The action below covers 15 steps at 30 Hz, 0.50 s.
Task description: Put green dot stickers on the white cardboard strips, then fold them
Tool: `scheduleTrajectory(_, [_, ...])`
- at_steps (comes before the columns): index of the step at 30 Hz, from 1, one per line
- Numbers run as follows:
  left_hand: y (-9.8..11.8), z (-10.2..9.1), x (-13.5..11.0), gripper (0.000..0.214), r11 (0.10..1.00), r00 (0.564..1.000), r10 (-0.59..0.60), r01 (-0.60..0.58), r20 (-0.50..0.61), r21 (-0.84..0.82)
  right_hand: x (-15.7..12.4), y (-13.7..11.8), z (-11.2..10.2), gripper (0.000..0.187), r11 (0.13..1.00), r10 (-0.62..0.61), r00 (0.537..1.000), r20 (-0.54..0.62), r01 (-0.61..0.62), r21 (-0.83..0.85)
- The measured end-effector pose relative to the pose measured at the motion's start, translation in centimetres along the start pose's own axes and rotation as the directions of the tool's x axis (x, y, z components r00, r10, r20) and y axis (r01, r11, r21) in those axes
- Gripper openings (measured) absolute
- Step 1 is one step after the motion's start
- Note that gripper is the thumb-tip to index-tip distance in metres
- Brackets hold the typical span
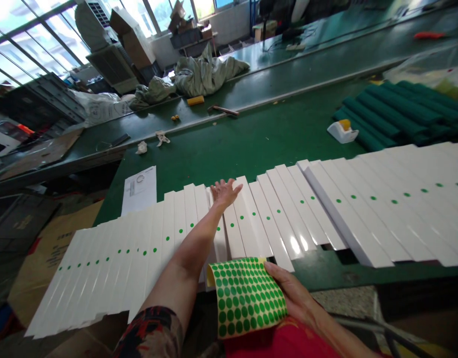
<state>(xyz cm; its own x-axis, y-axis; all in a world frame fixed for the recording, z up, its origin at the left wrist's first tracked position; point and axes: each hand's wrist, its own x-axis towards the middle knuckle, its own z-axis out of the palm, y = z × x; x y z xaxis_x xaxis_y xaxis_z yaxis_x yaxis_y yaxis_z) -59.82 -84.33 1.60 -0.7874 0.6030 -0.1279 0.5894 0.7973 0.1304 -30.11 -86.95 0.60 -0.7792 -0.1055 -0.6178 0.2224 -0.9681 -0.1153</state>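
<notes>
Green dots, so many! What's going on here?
A person's right hand holds a sheet of green dots. The left hand is at the far ends of some long white boxes, lined up side by side on a green table. Many boxes have one green dot each.

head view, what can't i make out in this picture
All in the head view:
- Print on the paper: too small and blurred to read.
- Right hand's fingers: mostly hidden behind the sticker sheet.
- Left hand's palm: hidden by the back of that hand.
- Parts of some boxes: covered by the left forearm.
- Row's right end: cut off by the picture's edge.
</notes>
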Motion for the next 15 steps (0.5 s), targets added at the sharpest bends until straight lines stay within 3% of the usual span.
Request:
scheduleTrajectory(5, [3.9,0.8,0.3,0.060,0.994,0.999,0.033,-0.034,-0.011,-0.102,-1.6,-1.6,-1.3,0.020,0.989,-0.015,0.998,-0.065,0.024,0.144])
scheduleTrajectory(10, [10.2,1.0,1.0,0.058,0.971,0.993,0.112,-0.102,0.032,-0.214,-3.9,-4.0,-2.5,0.017,0.967,-0.073,0.982,-0.177,0.113,0.227])
scheduleTrajectory(15, [16.0,1.3,2.0,0.057,0.956,0.985,0.156,-0.130,0.080,-0.265,-7.2,-6.9,-4.0,0.014,0.960,-0.126,0.972,-0.199,0.170,0.223])
